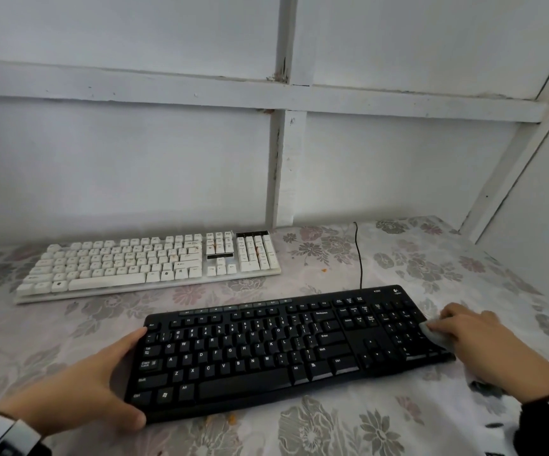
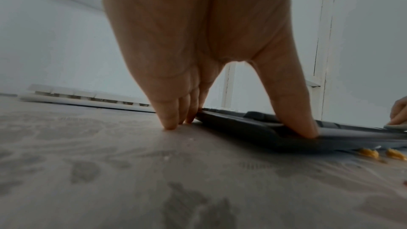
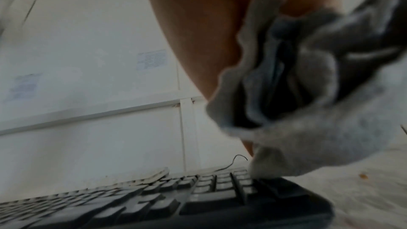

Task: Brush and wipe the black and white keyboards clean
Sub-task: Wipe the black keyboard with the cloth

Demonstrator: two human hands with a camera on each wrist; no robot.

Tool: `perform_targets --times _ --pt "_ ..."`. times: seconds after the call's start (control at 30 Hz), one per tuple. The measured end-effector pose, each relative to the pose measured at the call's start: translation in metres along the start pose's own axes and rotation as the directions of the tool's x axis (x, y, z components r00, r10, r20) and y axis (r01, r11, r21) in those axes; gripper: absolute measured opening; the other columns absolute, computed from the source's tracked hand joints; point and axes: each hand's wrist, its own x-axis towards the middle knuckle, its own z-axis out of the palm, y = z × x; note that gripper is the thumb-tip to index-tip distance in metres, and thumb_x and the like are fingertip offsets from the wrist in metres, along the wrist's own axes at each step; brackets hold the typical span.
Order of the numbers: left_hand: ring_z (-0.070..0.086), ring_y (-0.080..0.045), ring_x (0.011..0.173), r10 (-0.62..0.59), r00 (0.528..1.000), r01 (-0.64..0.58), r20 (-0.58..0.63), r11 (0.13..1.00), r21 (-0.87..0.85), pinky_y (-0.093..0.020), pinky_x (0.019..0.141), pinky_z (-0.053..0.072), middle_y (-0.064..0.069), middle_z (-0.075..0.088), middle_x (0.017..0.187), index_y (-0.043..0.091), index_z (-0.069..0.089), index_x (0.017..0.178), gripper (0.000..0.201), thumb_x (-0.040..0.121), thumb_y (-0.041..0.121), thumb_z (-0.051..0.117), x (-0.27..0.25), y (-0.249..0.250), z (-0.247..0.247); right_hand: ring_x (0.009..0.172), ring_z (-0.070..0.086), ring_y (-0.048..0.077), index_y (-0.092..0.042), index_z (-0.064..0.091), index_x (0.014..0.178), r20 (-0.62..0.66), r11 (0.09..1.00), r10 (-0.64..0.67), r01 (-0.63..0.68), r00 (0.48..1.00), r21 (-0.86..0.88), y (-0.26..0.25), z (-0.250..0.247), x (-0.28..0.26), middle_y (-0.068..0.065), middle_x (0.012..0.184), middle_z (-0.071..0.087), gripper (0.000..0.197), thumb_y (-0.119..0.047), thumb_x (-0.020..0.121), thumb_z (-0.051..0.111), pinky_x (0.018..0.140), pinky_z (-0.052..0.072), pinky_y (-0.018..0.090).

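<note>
Fingers (image 1: 454,312) of right hand (image 1: 473,337) bunched on grey cloth (image 1: 437,335), wiping black keyboard (image 1: 266,350) at 3 o'clock; left hand (image 1: 95,386) bracing 9 o'clock edge, fingers straight. White keyboard (image 1: 154,261), 11 o'clock, stained, likely still pending.

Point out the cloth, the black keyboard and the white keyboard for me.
cloth (image 1: 435,334): head view, on the grey fold showing under the fingers.
black keyboard (image 1: 243,383): head view, on the space bar.
white keyboard (image 1: 106,282): head view, on the space bar.
</note>
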Motion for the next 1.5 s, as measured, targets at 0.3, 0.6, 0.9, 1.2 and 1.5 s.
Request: perform_targets --times 0.3,0.6,0.9,1.2,1.5 --pt "0.041 -0.003 0.125 -0.015 1.000 0.015 -0.007 1.000 0.023 -0.027 0.109 0.031 0.022 0.041 0.133 0.047 0.019 0.129 0.136 0.016 0.048 0.093 0.003 -0.007 -0.002 0.084 0.042 0.010 -0.034 0.062 0.098 0.080 0.992 -0.067 0.057 0.995 0.116 -0.036 0.006 -0.007 -0.023 0.095 0.042 0.019 -0.028 0.099 0.045 0.081 0.037 0.024" --pt "0.041 -0.002 0.124 -0.001 1.000 0.001 0.006 1.000 0.022 -0.023 0.106 0.032 0.027 0.039 0.130 0.055 0.020 0.117 0.127 0.013 0.051 0.091 0.002 -0.004 -0.001 0.075 0.049 0.012 -0.019 0.060 0.089 0.018 1.000 0.022 -0.022 1.000 -0.001 -0.012 -0.013 0.001 -0.010 0.085 0.047 0.007 -0.024 0.093 0.056 0.074 0.036 0.027" --pt "0.044 -0.001 0.121 -0.023 1.000 0.022 0.018 0.999 0.025 -0.022 0.103 0.033 0.027 0.041 0.127 0.049 0.019 0.124 0.133 0.013 0.051 0.091 0.000 0.000 -0.001 0.078 0.042 0.006 -0.025 0.066 0.098 0.071 1.000 0.002 -0.004 0.997 0.030 -0.019 -0.015 -0.007 -0.013 0.093 0.050 0.081 -0.072 0.085 0.001 0.070 0.032 0.023" --pt "0.049 0.000 0.117 -0.028 1.000 0.028 0.000 1.000 -0.006 -0.025 0.104 0.037 0.025 0.048 0.125 0.046 0.022 0.129 0.128 0.024 0.032 0.094 0.001 -0.002 -0.001 0.081 0.049 0.010 -0.031 0.068 0.089 0.071 0.995 0.037 -0.044 0.997 0.093 -0.031 -0.033 0.002 -0.013 0.088 0.048 0.075 -0.078 0.079 0.011 0.069 0.036 0.019" --pt "0.043 -0.005 0.122 -0.092 0.996 0.092 -0.008 0.996 0.015 -0.018 0.100 0.031 0.021 0.044 0.126 0.032 0.015 0.145 0.125 0.047 0.014 0.090 -0.006 0.015 0.003 0.092 0.038 0.026 -0.021 0.063 0.113 0.098 0.779 -0.573 0.503 0.814 0.375 -0.247 -0.036 -0.007 -0.003 0.115 0.047 0.033 -0.013 0.096 0.036 0.091 0.034 0.038"
